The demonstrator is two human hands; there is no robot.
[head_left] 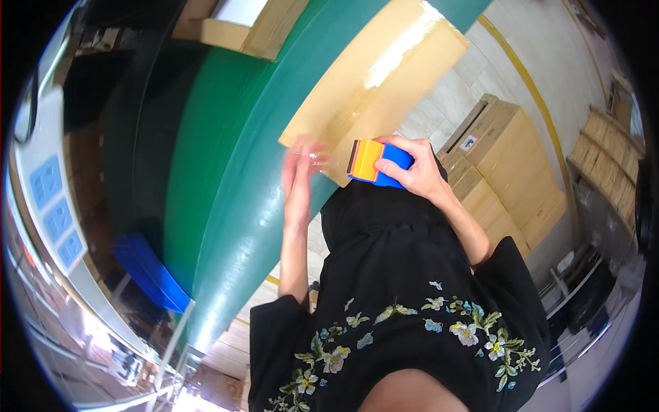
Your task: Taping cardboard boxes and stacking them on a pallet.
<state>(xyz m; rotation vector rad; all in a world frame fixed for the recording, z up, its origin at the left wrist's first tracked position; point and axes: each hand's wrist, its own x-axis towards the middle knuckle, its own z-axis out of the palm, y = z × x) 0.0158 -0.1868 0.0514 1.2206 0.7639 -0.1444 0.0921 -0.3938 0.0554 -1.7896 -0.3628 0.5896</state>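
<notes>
My right hand (419,172) is wrapped round a blue and yellow-orange packing tape dispenser (386,163). Its dark toothed edge points left, close to the near end of a cardboard box (391,89). That box lies on the green tabletop (244,189), with a shiny strip of clear tape (395,58) along its top. At the box's near left corner is my left hand (297,175). Motion smears its fingers, so their grip does not show. Something clear and shiny, perhaps loose tape, glints beside them.
An open cardboard box (257,31) stands farther back on the table. Stacked cartons (511,165) sit on the floor at my right, with more flat cardboard (607,165) beyond a yellow floor line (525,75). A blue bin (151,271) is by the table's left side.
</notes>
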